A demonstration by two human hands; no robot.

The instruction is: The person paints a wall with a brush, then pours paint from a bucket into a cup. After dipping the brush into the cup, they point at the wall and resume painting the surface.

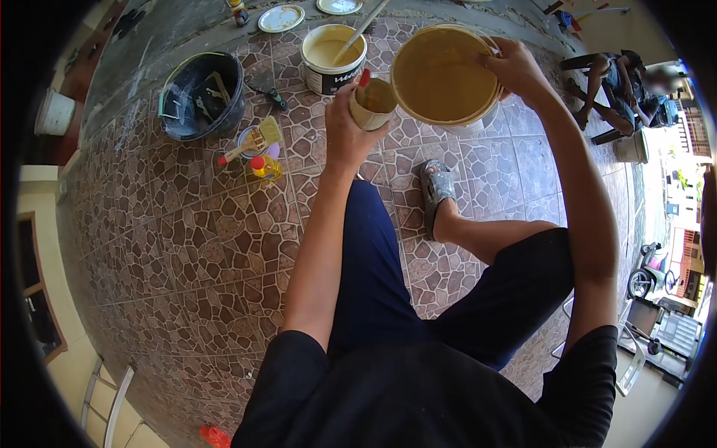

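Observation:
My left hand [347,131] is wrapped round a small paint-stained cup [371,118], its mouth facing up toward me. A red-tipped piece [364,78] shows at the cup's rim; its lower part is hidden. With fingers at the rim, my right hand [519,71] grips a paint bucket [444,78], tilted so its tan inside faces me. The bucket's left rim is right beside the cup. Just beyond the cup stands a paint tub [323,78] of cream paint with a stick [361,33] leaning in it.
At left sit a dark bucket [237,101], a scraper [272,93], a paintbrush [250,142] on a small container and a yellow bottle [267,169] with a red cap. Two lids [281,19] lie at the back. A seated person [616,89] is at far right.

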